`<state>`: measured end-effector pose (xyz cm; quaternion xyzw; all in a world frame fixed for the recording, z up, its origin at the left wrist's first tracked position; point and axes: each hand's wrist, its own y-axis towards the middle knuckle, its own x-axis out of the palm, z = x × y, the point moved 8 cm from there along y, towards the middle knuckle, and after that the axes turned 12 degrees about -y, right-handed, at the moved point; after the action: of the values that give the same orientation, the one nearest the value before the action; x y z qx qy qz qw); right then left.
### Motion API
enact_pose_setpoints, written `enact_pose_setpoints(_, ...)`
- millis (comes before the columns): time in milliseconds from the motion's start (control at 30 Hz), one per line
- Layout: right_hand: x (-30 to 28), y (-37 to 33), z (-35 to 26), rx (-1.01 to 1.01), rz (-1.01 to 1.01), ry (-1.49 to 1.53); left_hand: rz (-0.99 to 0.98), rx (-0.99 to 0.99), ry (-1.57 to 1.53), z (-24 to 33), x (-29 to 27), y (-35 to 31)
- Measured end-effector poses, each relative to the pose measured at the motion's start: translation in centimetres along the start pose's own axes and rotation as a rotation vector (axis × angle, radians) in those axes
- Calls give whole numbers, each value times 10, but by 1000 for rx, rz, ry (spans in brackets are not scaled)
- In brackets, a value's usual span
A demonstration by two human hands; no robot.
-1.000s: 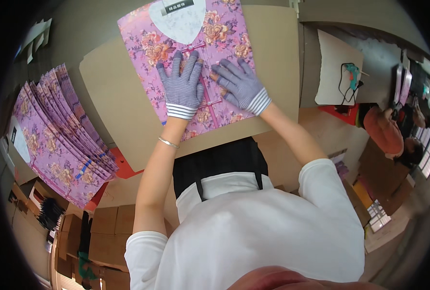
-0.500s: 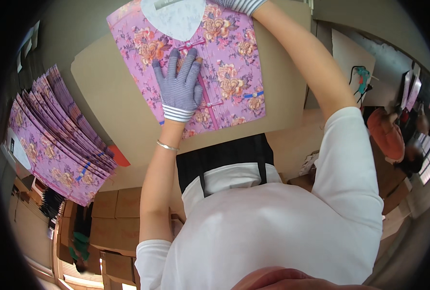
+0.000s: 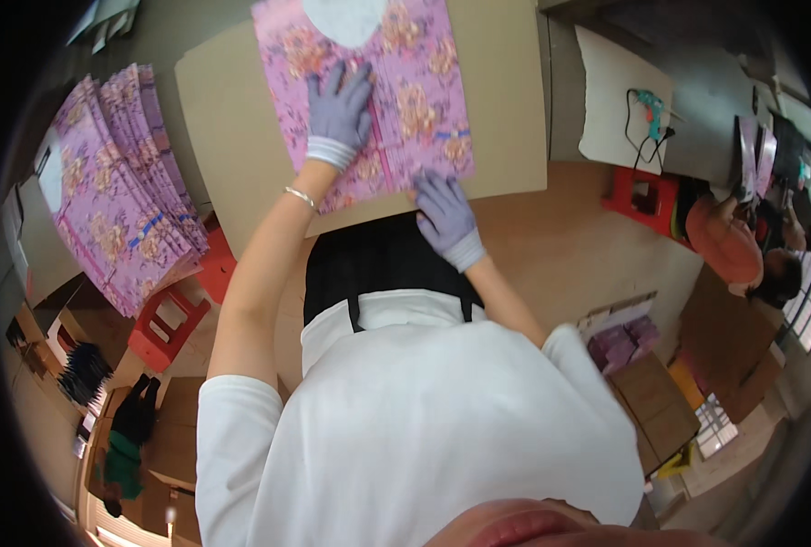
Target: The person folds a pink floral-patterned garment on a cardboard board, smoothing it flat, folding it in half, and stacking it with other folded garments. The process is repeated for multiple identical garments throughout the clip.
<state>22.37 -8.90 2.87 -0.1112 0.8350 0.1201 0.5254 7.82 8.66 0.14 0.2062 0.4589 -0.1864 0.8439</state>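
A flat pink floral paper bag (image 3: 405,91) with a white oval cut-out at its top lies on a sheet of brown cardboard (image 3: 232,118). My left hand (image 3: 337,114), in a grey-purple glove, presses flat on the bag's left half, fingers spread. My right hand (image 3: 446,219), gloved the same, rests at the bag's near edge, fingers on the lower right corner. A thin bracelet circles my left wrist.
A fanned stack of matching pink floral bags (image 3: 118,191) lies to the left. Red plastic stools (image 3: 169,314) stand below it. A white sheet with a teal glue gun (image 3: 647,105) lies at the right. Another person (image 3: 743,251) sits at far right near cardboard boxes (image 3: 651,401).
My right hand came back from the top of the bag to its near lower edge. The bag sits higher in the view. My left hand stayed pressed on it.
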Motion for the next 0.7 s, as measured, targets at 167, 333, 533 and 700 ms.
enact_pose_setpoints(167,1,-62,23,637,100,511,-87,76,-77,44,16,-59)
enact_pose_setpoints(333,53,-38,89,1119,127,1048,-77,79,-68,52,18,-65)
enact_pose_setpoints(533,36,112,141,1205,39,1087,-119,56,-97,53,19,-61)
enact_pose_setpoints(700,20,195,166,1209,-18,952,-166,26,-170,43,14,-56)
